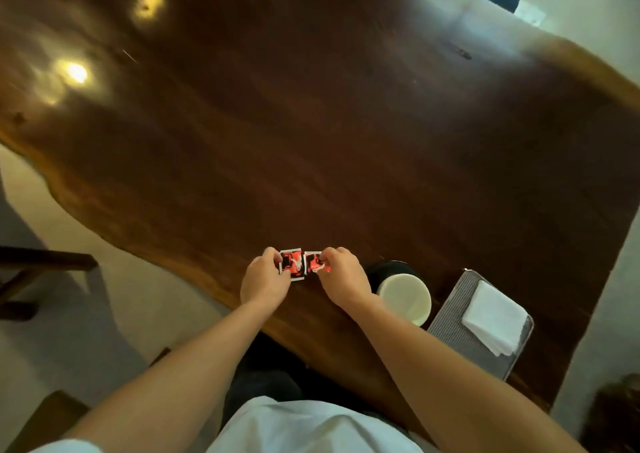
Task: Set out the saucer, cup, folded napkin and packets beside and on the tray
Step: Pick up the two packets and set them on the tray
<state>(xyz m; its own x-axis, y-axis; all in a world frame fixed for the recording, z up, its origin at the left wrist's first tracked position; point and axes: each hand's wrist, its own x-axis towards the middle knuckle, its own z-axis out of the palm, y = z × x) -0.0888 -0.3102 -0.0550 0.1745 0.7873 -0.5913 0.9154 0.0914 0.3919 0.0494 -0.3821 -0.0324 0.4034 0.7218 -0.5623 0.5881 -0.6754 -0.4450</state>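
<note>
Dark wooden table (346, 123), pale floor (104, 297)

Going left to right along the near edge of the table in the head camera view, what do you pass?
left hand → left packet → right packet → right hand → cup on its dark saucer → tray → folded napkin lying on the tray

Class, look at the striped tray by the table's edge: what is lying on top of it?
A folded white napkin lies on the striped tray, covering much of it. Whatever might sit beneath the napkin is hidden. The cup stands beside the tray, not on it.
</note>
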